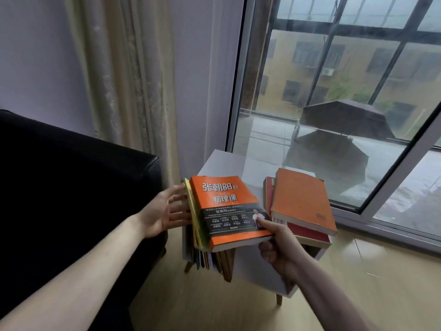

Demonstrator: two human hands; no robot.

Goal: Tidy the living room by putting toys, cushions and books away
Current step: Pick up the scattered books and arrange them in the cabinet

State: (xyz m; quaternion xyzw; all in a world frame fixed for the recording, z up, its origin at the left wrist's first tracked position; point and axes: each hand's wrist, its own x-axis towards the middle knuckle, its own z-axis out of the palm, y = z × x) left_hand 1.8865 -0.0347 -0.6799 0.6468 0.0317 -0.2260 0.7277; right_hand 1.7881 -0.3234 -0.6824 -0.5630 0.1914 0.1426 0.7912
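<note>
My right hand (276, 244) pinches the near right corner of an orange book with white Chinese title (224, 206), holding it tilted above a white side table (222, 163). Under the orange book lies a yellow-green book (194, 218), its edge showing on the left. My left hand (164, 211) is spread with straight fingers against the left edge of these books. On the table's right part lies an orange book (300, 199) on top of a red book (307, 231). Several thin books (214, 261) stand in the table's lower shelf.
A black leather sofa (71, 187) stands close on the left. Cream curtains (128, 80) hang behind it. A large window (334, 91) runs along the right, its sill just past the table. Wooden floor (334, 295) lies below.
</note>
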